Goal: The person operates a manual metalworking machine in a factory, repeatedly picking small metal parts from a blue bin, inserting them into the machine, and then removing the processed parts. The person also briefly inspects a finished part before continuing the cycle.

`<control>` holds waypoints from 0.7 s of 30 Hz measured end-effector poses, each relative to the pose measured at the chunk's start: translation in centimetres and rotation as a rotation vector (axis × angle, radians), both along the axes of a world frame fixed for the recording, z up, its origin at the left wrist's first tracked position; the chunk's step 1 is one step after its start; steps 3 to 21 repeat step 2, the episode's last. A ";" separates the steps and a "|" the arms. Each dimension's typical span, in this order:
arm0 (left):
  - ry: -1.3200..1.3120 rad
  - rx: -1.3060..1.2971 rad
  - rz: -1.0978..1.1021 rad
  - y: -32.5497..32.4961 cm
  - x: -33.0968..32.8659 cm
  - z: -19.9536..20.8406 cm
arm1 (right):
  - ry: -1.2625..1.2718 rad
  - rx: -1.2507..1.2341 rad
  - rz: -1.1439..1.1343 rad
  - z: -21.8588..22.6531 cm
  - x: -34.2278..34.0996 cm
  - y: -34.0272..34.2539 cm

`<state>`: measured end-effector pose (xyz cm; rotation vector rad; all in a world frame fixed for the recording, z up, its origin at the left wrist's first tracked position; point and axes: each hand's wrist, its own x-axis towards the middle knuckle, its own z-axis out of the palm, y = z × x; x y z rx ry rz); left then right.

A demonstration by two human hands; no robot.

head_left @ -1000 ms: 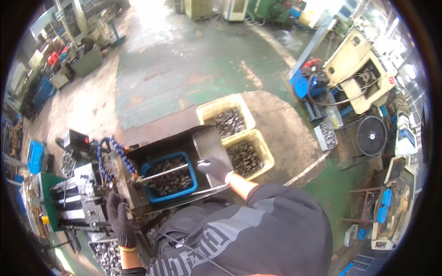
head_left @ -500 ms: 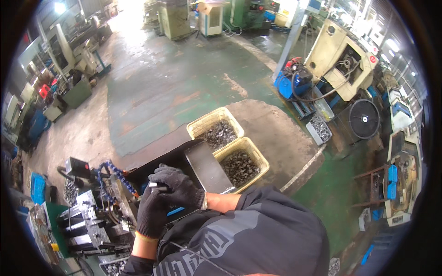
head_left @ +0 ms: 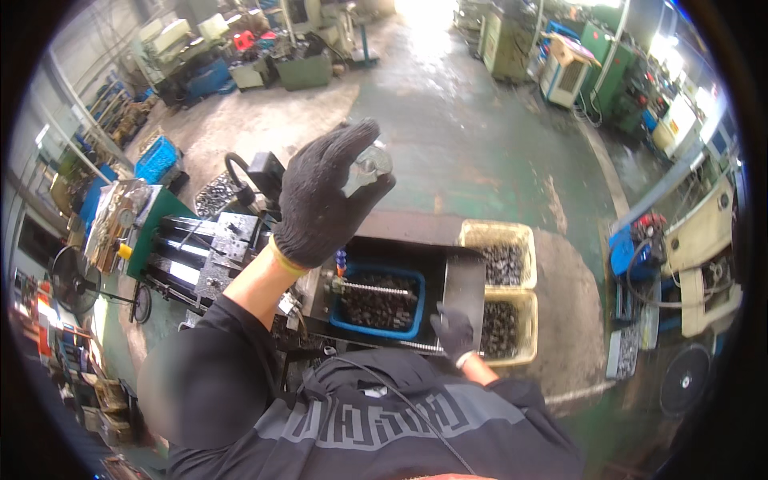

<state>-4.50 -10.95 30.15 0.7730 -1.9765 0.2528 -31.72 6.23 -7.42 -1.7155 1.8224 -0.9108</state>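
Observation:
My left hand (head_left: 316, 192), in a dark knitted glove, is raised above the machine. Thumb and fingers pinch a small round silvery metal part (head_left: 370, 166) by its edges. Lower and to the right, my right hand (head_left: 454, 330), gloved the same way, hangs beside the flat metal plate (head_left: 466, 280) with its fingers loosely apart and nothing seen in them. Between the hands, a blue plastic basket (head_left: 420, 308) full of small dark metal parts sits in the black tray (head_left: 384, 248).
Two cream baskets (head_left: 530, 260) of metal parts stand right of the plate. The machine slide (head_left: 180, 248) and a dark box on a hose (head_left: 266, 172) are at left. A fan (head_left: 686, 378) and a metal bin (head_left: 622, 352) stand far right.
My hands were together around a small metal part. Now they are apart: the left has risen with a metal part, the right has dropped beside the plate. The view has swung left.

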 end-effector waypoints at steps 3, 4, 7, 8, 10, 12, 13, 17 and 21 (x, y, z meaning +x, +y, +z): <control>-0.031 -0.079 -0.001 -1.0 0.4 2.0 | 0.057 0.010 0.081 1.0 -0.1 1.7; -0.031 -0.079 -0.001 -1.0 0.4 2.0 | 0.057 0.010 0.081 1.0 -0.1 1.7; -0.031 -0.079 -0.001 -1.0 0.4 2.0 | 0.057 0.010 0.081 1.0 -0.1 1.7; -0.031 -0.079 -0.001 -1.0 0.4 2.0 | 0.057 0.010 0.081 1.0 -0.1 1.7; -0.031 -0.079 -0.001 -1.0 0.4 2.0 | 0.057 0.010 0.081 1.0 -0.1 1.7; -0.031 -0.079 -0.001 -1.0 0.4 2.0 | 0.057 0.010 0.081 1.0 -0.1 1.7; -0.031 -0.079 -0.001 -1.0 0.4 2.0 | 0.057 0.010 0.081 1.0 -0.1 1.7; -0.031 -0.079 -0.001 -1.0 0.4 2.0 | 0.057 0.010 0.081 1.0 -0.1 1.7; -0.031 -0.079 -0.001 -1.0 0.4 2.0 | 0.057 0.010 0.081 1.0 -0.1 1.7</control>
